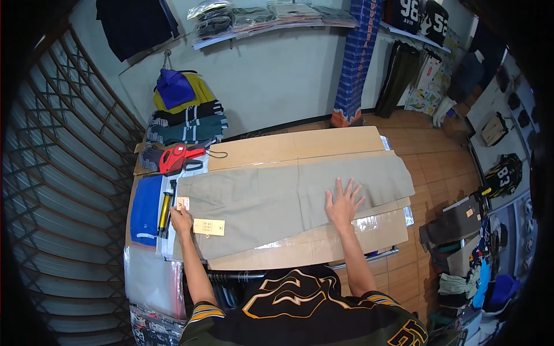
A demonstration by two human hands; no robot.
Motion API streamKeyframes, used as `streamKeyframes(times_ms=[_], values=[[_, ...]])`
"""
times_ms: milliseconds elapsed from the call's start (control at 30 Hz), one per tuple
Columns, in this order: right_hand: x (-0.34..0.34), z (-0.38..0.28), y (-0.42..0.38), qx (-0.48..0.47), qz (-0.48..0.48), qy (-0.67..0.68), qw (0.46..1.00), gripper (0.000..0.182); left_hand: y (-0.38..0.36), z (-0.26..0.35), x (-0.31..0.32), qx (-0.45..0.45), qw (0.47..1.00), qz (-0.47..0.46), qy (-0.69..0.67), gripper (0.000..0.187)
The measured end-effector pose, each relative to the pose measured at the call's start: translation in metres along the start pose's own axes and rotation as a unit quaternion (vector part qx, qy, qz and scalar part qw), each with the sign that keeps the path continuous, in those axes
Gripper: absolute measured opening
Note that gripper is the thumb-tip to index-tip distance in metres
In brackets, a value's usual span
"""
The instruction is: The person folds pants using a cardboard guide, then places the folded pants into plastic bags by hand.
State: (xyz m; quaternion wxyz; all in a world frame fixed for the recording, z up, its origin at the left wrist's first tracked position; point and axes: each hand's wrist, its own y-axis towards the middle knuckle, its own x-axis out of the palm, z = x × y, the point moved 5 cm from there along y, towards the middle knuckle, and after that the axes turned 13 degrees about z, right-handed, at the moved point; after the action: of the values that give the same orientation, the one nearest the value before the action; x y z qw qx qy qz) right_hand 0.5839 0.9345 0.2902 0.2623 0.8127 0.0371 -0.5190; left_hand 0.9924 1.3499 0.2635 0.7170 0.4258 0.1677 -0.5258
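A table [346,141] topped with flattened brown cardboard carries everything. A pair of khaki trousers [277,199] lies spread flat across it, under both hands, the waist end by the left hand [180,220] and the legs running past the right hand [343,203]. A yellow paper tag [209,226] rests on the trousers just right of the left hand. Left of that hand lie a folded blue garment [147,209] and a yellow-and-black tool [165,210]. Beyond it sits a red tagging gun [176,157].
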Motion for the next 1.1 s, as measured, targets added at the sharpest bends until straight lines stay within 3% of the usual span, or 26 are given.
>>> streamKeyframes(times_ms=[467,600,667,733,867,1000,1100], values=[[0.002,-0.003,0.0,0.009,-0.009,0.018,1.0,0.066,0.001,-0.006,0.008,0.003,1.0,0.015,-0.019,0.032],[-0.004,0.007,-0.001,0.0,-0.012,0.045,0.999,0.069,-0.015,0.005,-0.008,0.043,0.995,0.081,-0.028,0.041],[-0.008,0.036,-0.003,0.022,0.053,0.16,0.985,0.073,-0.033,0.018,-0.024,0.064,0.99,0.12,-0.033,0.045],[-0.025,0.068,-0.01,0.044,0.094,0.165,0.981,0.076,-0.053,0.031,-0.047,0.053,0.994,0.092,-0.033,0.046],[-0.056,0.142,-0.02,0.164,0.16,0.005,0.973,0.077,-0.087,0.018,-0.065,0.07,0.997,0.034,-0.028,0.045],[-0.071,0.19,-0.013,0.244,0.129,-0.039,0.96,0.076,-0.094,0.009,-0.065,0.086,0.996,0.03,-0.01,0.044],[-0.079,0.196,0.002,0.293,0.109,0.034,0.949,0.073,-0.089,0.009,-0.064,0.067,0.997,0.03,-0.012,0.043]])
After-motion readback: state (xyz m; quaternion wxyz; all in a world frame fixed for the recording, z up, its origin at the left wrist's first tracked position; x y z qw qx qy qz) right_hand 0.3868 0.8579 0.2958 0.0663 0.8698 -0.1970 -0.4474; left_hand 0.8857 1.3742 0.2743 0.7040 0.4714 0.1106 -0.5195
